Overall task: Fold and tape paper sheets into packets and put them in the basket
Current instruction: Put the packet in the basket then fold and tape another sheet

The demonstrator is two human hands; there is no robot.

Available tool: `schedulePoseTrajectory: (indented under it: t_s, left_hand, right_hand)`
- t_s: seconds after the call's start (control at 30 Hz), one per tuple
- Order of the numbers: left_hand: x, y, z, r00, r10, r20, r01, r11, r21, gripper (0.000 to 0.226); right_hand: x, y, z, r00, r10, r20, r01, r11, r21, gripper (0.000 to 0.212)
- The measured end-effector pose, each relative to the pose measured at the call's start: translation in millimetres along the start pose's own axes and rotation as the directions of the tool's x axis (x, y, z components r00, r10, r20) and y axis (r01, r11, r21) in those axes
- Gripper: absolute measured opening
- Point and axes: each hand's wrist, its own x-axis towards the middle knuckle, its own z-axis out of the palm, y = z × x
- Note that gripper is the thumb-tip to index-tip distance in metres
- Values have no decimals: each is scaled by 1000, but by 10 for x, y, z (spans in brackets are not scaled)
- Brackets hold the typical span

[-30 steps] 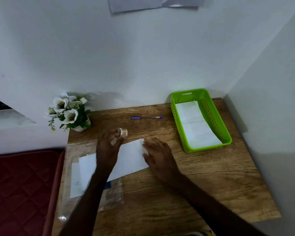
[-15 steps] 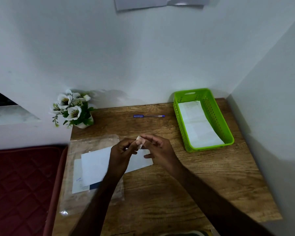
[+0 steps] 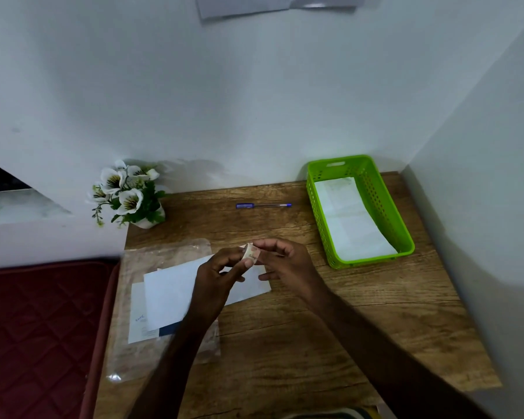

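A folded white paper sheet (image 3: pixel 176 290) lies on the wooden table (image 3: pixel 315 343), partly over a clear plastic sleeve. Above it, my left hand (image 3: pixel 217 278) and my right hand (image 3: pixel 285 263) meet around a small roll of tape (image 3: pixel 250 252). My left thumb and fingers pinch the roll. My right fingertips pinch at its top edge. A green basket (image 3: pixel 403 234) stands at the back right with folded white paper packets (image 3: pixel 351 222) inside.
A blue pen (image 3: pixel 262 205) lies near the back wall. A small pot of white flowers (image 3: pixel 127 195) stands at the back left corner. The clear plastic sleeve (image 3: pixel 139 355) holds more sheets at the left. A red quilted mattress (image 3: pixel 40 337) borders the table's left side.
My left hand brought the tape roll from behind the sheet to above it. My right hand left the paper's edge and joined the roll.
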Motion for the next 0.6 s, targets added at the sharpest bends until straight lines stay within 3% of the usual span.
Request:
schedulePoseTrajectory:
  t_s: [0.4, 0.6]
  left_hand:
    - [47, -19, -71, 999, 22, 47, -29, 988, 150, 25]
    - [9, 22, -76, 997, 57, 60, -66, 986, 154, 17]
  right_hand:
    - [47, -18, -121, 998, 46, 34, -41, 992, -115, 15]
    - [69, -2, -172, 996, 39, 75, -29, 990, -139, 13]
